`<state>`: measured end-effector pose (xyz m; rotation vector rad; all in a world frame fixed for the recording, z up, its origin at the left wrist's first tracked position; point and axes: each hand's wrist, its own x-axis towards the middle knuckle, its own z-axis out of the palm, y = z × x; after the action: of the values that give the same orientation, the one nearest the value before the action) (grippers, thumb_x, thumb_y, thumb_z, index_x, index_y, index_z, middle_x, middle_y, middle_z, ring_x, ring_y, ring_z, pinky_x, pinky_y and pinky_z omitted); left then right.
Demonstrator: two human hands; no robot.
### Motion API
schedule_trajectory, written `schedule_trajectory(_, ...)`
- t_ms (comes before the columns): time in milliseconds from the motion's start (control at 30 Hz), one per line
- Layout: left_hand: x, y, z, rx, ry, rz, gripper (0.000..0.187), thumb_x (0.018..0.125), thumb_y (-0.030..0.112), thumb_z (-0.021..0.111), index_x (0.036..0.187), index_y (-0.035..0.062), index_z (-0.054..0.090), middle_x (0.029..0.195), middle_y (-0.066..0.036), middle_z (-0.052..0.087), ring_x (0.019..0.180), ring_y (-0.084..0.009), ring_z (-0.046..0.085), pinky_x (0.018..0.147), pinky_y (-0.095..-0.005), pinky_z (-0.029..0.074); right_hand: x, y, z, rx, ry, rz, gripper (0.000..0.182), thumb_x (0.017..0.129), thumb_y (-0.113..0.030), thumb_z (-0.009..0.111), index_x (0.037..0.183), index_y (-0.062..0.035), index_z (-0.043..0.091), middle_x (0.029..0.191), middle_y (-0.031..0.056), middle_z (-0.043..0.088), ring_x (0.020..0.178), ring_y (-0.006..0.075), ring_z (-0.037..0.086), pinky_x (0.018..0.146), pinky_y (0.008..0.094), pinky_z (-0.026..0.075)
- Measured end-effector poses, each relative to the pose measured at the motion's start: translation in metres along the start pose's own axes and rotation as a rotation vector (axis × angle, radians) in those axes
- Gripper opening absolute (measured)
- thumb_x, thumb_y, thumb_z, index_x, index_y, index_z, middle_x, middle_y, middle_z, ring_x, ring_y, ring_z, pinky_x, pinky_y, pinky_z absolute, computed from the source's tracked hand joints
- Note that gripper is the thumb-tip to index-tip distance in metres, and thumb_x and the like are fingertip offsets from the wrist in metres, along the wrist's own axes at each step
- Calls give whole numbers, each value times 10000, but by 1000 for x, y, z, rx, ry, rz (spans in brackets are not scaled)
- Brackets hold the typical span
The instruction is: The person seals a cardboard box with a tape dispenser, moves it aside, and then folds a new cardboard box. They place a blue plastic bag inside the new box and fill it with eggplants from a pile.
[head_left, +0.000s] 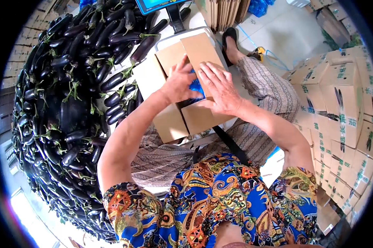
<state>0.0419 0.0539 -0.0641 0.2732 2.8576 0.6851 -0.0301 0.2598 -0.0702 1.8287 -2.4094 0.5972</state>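
A cardboard box sits in front of me on a weighing scale, its flaps partly folded in. Blue plastic shows through the gap between the flaps; what lies under it is hidden. My left hand is over the gap at the left flap, fingers bent and spread, holding nothing I can see. Flat against the right flap lies my right hand, its fingers stretched out. Both hands are open.
A large heap of eggplants fills the left side. Behind the box rises the scale's display. Folded cardboard sheets stand beyond it. Printed cartons are stacked on the right. My legs flank the box.
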Motion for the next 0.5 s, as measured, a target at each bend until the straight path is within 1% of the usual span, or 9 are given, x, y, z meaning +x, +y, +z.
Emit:
schedule_trajectory(33, -4, -22, 2, -69, 269, 167, 613, 679, 202, 801, 1245, 85, 598, 1401, -154, 486, 1389, -410, 310, 1122, -507, 272, -3, 4, 0, -17, -5, -16, 912, 846, -616, 543, 1466, 6, 298, 1535, 172, 272, 1406, 315, 270, 1080, 473, 245)
schedule_trajectory(67, -12, -42, 14, -8, 553, 103, 550, 667, 152, 790, 1180, 73, 608, 1277, -169, 562, 1266, -407, 452, 1081, -453, 340, -7, 6, -1, -37, -14, -29, 908, 842, -607, 553, 1471, -4, 298, 1539, 160, 270, 1405, 306, 273, 1080, 468, 246)
schedule_trajectory(133, -33, -46, -17, 169, 829, -392, 548, 715, 220, 798, 1187, 48, 580, 1254, -202, 543, 1181, -395, 484, 1034, -490, 360, -7, 2, -2, -45, -55, 31, 821, 844, -559, 584, 1464, -74, 350, 1529, 121, 300, 1399, 341, 266, 1073, 486, 243)
schedule_trajectory(200, -58, -88, -6, 284, 895, -680, 771, 734, 365, 809, 1292, -30, 454, 1269, -239, 523, 1196, -343, 489, 1030, -482, 369, -4, -3, 3, -98, -56, 75, 776, 847, -541, 596, 1453, -106, 382, 1525, 107, 310, 1394, 371, 259, 1066, 507, 241)
schedule_trajectory(267, -82, -106, 3, -935, 506, -984, 800, 739, 433, 812, 1273, -53, 468, 1223, -217, 563, 1142, -309, 540, 1020, -440, 398, -4, -4, 10, -93, -4, 108, 695, 851, -518, 609, 1431, -180, 430, 1525, 87, 317, 1382, 396, 255, 1037, 538, 248)
schedule_trajectory(333, -72, -81, 8, -1131, 597, -937, 681, 788, 351, 794, 1242, -59, 494, 1152, -180, 607, 1071, -272, 581, 945, -401, 464, -4, -3, 11, -132, 28, 145, 678, 837, -501, 629, 1424, -217, 443, 1527, 71, 318, 1382, 379, 259, 1023, 529, 253)
schedule_trajectory(400, -60, -54, -24, -1245, 773, -821, 350, 857, 163, 691, 1116, -47, 584, 1021, -121, 666, 938, -239, 641, 844, -400, 514, -3, 1, 13, -93, 54, 222, 605, 876, -495, 607, 1412, -259, 459, 1515, 106, 318, 1371, 416, 253, 996, 554, 275)
schedule_trajectory(467, -38, -40, -57, -863, 705, -528, 271, 820, 167, 661, 1010, -22, 619, 904, -134, 689, 826, -269, 671, 787, -416, 522, 0, -3, 13, -46, 103, 294, 592, 874, -485, 616, 1407, -275, 466, 1517, 112, 309, 1371, 420, 255, 987, 551, 283)
schedule_trajectory(500, -24, -38, -61, -543, 707, -546, 274, 796, 184, 647, 984, -13, 621, 874, -162, 685, 797, -303, 668, 762, -427, 521, 1, -4, 15, -46, 103, 333, 577, 879, -472, 623, 1402, -283, 473, 1521, 118, 296, 1372, 419, 252, 980, 545, 291)
